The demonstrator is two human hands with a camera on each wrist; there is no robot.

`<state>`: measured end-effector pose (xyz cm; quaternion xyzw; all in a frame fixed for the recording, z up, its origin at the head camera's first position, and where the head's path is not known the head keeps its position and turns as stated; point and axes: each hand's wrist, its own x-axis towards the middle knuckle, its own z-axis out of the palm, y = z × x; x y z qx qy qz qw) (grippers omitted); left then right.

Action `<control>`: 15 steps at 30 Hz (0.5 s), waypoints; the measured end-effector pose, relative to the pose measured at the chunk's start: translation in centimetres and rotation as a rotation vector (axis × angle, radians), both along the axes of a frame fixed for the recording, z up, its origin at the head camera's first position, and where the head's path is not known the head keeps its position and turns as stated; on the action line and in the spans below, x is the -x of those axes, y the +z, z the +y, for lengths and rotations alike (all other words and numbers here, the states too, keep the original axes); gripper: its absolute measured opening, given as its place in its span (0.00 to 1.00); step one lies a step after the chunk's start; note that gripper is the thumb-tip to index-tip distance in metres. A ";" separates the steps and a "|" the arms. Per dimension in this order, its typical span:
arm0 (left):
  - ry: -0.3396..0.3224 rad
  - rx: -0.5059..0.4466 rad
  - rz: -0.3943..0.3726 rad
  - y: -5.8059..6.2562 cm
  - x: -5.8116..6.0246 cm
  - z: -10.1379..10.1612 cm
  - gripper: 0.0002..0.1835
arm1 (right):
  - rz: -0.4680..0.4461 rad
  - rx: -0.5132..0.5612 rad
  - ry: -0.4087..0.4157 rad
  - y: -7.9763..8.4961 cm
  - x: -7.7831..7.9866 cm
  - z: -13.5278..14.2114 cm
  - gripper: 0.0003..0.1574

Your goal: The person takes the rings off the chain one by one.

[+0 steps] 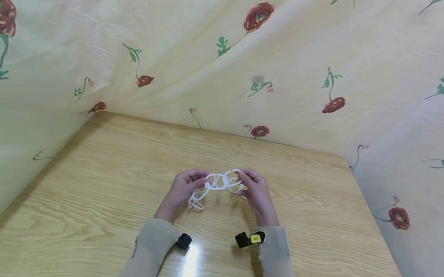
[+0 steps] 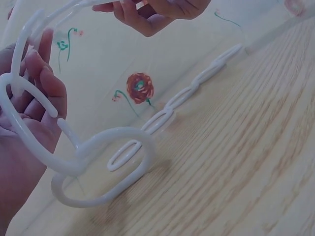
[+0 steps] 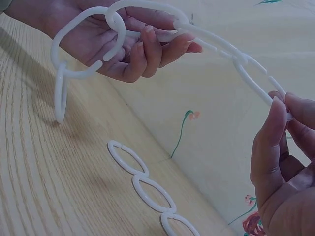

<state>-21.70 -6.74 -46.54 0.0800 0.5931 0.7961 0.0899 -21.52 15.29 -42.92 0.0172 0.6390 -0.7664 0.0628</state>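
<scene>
Between both hands stretches a chain of white plastic links [image 1: 218, 188]. My left hand [image 1: 185, 187] pinches one of its links between thumb and fingers. Past that hand, a few loose links [image 2: 101, 200] dangle close over the table. My right hand [image 1: 257, 192] pinches the link at the other end with thumb and fingertips, as the right wrist view shows. Some links in the left hand are partly hidden by its fingers. Behind the held chain, a second row of white links [image 2: 216, 70] lies on the table; the held links overlap it in the head view.
The wood-grain table [image 1: 126, 157] meets a flower-patterned cloth [image 1: 195, 75] at the back and on both sides. Black devices sit on the left wrist [image 1: 184, 241] and right wrist [image 1: 243, 239]. Bright light reflects off the table's front.
</scene>
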 end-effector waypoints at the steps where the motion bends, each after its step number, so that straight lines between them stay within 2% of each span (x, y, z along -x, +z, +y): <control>1: 0.000 0.002 0.001 0.0 0.0 0.0 0.17 | -0.002 -0.006 0.008 -0.1 0.0 0.0 0.16; 8: 0.011 0.009 -0.022 0.0 0.3 -0.1 0.15 | -0.016 -0.081 0.095 -0.4 0.3 0.2 0.11; 15: -0.003 0.007 0.001 0.1 0.4 -0.3 0.16 | -0.020 -0.119 0.123 -0.5 0.4 0.0 0.09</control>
